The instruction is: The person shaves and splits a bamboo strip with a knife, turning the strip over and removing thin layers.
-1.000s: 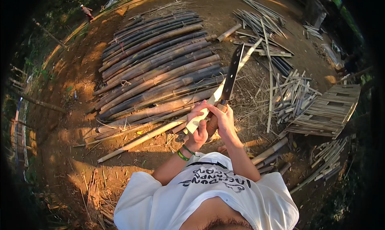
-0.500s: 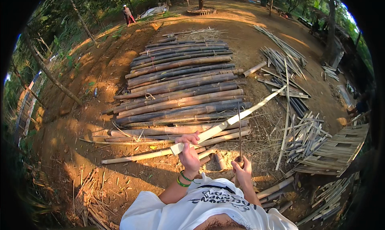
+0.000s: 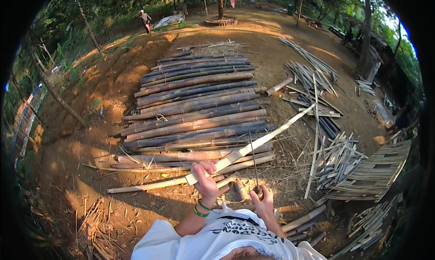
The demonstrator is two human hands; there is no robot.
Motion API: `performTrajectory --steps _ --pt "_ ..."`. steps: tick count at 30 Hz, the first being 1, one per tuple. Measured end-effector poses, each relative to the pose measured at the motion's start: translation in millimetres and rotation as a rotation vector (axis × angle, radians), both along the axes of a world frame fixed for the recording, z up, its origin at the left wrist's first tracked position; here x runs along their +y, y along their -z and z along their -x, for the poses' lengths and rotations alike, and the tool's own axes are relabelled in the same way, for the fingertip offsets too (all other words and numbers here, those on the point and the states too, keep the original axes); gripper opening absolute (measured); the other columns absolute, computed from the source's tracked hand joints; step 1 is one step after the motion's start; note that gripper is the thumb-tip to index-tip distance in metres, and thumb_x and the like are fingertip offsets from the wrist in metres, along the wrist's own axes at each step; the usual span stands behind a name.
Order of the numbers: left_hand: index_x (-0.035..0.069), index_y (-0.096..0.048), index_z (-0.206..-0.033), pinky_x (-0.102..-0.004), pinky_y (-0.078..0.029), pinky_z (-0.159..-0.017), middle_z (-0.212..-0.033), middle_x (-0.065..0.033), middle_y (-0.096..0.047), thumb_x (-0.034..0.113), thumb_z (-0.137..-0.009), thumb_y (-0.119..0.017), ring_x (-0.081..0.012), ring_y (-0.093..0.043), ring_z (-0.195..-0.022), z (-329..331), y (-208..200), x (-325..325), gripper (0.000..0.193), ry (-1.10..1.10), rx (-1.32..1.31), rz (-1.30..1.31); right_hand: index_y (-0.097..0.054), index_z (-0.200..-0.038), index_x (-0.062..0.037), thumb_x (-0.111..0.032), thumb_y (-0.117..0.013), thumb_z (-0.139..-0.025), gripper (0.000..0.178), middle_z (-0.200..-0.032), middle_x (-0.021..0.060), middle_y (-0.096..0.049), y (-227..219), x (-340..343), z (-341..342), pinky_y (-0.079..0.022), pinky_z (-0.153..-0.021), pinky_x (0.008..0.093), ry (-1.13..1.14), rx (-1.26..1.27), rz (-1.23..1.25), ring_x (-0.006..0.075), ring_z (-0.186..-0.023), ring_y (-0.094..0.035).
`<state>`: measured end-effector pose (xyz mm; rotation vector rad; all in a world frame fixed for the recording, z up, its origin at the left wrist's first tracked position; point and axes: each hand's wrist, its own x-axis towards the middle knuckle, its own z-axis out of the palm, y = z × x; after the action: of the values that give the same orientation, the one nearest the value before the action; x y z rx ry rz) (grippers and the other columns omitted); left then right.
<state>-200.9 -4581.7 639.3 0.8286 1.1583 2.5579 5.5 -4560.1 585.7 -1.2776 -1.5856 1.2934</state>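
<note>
My left hand (image 3: pixel 206 180) grips the near end of a long pale split bamboo strip (image 3: pixel 265 139), which slants up and to the right over the ground. My right hand (image 3: pixel 263 201) is closed around the handle of a long dark blade (image 3: pixel 253 158). The blade stands nearly upright, edge-on and thin, and crosses just in front of the strip. A green band sits on my left wrist. My white printed shirt fills the lower edge.
A large stack of long bamboo poles (image 3: pixel 195 106) lies ahead on bare earth. Split strips (image 3: pixel 335 160) and a woven bamboo panel (image 3: pixel 376 174) lie to the right. A person (image 3: pixel 145 20) stands far off by a tree-lined path.
The view tilted upward, so the pole stack now lies farther ahead. My hands came apart: the left holds the strip out, and the right lowered the blade from across the strip to nearly upright.
</note>
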Motion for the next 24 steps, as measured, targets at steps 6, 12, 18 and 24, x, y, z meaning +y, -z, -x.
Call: performTrajectory --steps 6,12,18,24 --pt "0.008 -0.037 -0.079 -0.0457 -0.049 -0.084 -0.064 -0.0045 -0.041 0.031 -0.11 -0.03 -0.0194 -0.046 -0.066 -8.8 -3.8 -2.6 0.039 -0.017 -0.033 0.025 -0.065 -0.096 0.0002 -0.03 -0.077 -0.085 0.034 -0.07 0.0034 -0.059 -1.4 0.8 -7.5 -0.045 -0.055 0.0281 -0.162 -0.149 -0.005 0.0116 -0.061 -0.055" --pt "0.008 -0.038 -0.078 -0.0453 -0.049 -0.084 -0.063 -0.005 -0.042 0.027 -0.109 -0.031 -0.0192 -0.046 -0.065 -21.8 -2.8 -9.5 0.037 -0.014 -0.101 0.039 -0.06 -0.084 0.0005 -0.032 -0.077 -0.083 0.037 -0.061 0.0059 -0.055 -9.3 -7.6 -7.5 -0.043 -0.053 0.0338 -0.199 -0.165 -0.047 0.015 -0.054 -0.051" --pt "0.008 -0.038 -0.076 -0.0458 -0.049 -0.084 -0.063 -0.0049 -0.043 0.027 -0.109 -0.031 -0.0193 -0.047 -0.066 -30.5 -3.2 -16.3 0.038 -0.04 -0.091 0.099 -0.06 -0.085 0.0018 -0.033 -0.077 -0.082 0.038 -0.059 0.0079 -0.056 -17.6 -11.3 -11.4 -0.044 -0.054 0.035 -0.253 -0.171 -0.035 0.0171 -0.053 -0.053" --pt "0.008 -0.039 -0.076 -0.0462 -0.049 -0.086 -0.063 -0.0042 -0.043 0.027 -0.109 -0.032 -0.0186 -0.048 -0.067 -36.1 5.5 -21.0 0.038 -0.033 -0.14 0.074 -0.063 -0.09 0.0018 -0.031 -0.075 -0.082 0.036 -0.061 0.0088 -0.059 -23.1 -14.1 -19.4 -0.047 -0.056 0.0359 -0.285 -0.198 -0.009 0.0191 -0.055 -0.057"
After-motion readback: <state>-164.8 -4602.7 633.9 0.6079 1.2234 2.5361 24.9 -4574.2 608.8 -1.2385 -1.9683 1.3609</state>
